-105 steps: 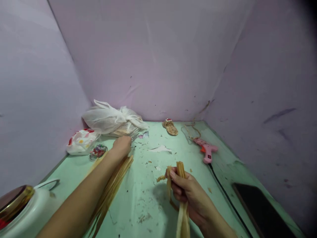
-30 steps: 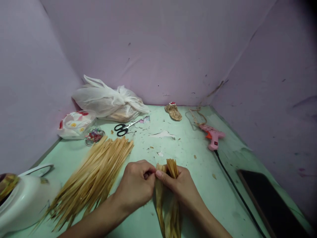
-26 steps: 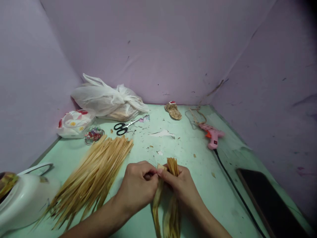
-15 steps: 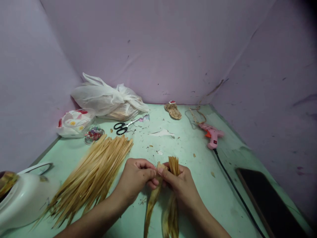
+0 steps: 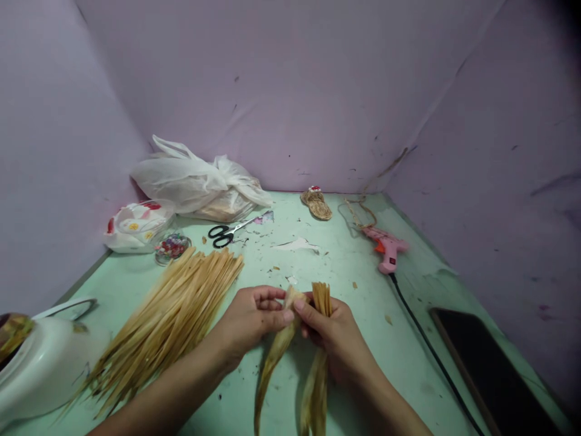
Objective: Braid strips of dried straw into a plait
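Observation:
Between my two hands is a wide, pale dried leaf strip (image 5: 278, 351), its top end pinched and its lower end hanging toward the table's near edge. My left hand (image 5: 254, 318) grips the strip's top from the left with thumb and fingers. My right hand (image 5: 333, 327) pinches the same end with its thumb, and its fingers also wrap a small bundle of dried leaf strips (image 5: 321, 298), whose even ends stick up above the hand. To the left lies a larger pile of dried leaf strips (image 5: 177, 321), fanned over the green table (image 5: 254, 260).
Black-handled scissors (image 5: 223, 236) lie beyond the pile, beside a small dish of beads (image 5: 172, 247). A white plastic bag (image 5: 204, 181) and a small woven slipper (image 5: 316, 203) sit farther back. Rightward are a pink glue gun (image 5: 385, 248), its cord and a dark phone (image 5: 490, 369). A white pot (image 5: 59, 357) stands left.
The top of the leaf strip looks spread wider between my fingers, and its hanging end has swung slightly left. The small bundle in my right hand has shifted a little to the right.

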`<action>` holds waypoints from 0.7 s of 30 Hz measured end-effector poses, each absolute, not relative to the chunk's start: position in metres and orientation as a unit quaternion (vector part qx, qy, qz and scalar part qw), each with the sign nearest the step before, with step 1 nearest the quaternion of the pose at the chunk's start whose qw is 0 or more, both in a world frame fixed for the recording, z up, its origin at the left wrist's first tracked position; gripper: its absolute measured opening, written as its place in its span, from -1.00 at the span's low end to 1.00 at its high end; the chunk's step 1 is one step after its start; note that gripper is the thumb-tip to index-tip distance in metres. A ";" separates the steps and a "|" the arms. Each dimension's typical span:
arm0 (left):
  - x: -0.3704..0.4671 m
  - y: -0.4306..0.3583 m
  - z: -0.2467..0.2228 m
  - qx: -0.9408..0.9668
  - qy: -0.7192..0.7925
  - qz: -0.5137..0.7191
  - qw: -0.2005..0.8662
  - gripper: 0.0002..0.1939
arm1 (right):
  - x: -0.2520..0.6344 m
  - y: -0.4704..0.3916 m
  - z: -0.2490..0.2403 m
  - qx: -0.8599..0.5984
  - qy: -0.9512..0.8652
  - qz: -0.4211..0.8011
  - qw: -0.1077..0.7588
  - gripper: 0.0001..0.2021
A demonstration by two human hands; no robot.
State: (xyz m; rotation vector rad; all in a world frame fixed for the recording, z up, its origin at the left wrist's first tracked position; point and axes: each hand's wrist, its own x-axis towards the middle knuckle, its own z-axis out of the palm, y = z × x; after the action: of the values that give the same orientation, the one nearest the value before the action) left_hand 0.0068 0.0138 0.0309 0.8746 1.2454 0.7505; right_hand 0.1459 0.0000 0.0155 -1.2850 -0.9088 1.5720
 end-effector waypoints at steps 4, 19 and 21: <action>0.007 0.016 0.025 0.359 0.547 0.314 0.688 -0.75 | 0.149 0.002 0.018 -0.516 -0.351 0.647 0.438 -0.61; 0.002 0.017 0.022 0.383 0.541 0.318 0.678 -0.70 | 0.148 0.002 0.011 -0.505 -0.360 0.671 0.407 -0.72; 0.003 0.017 0.023 0.381 0.543 0.314 0.679 -0.70 | 0.147 0.002 0.010 -0.511 -0.378 0.662 0.398 -0.73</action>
State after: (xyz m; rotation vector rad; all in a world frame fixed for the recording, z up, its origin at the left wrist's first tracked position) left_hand 0.0032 0.0167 0.0227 0.8556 1.2201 0.7059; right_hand 0.1471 0.0017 0.0101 -1.2929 -0.9568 1.6761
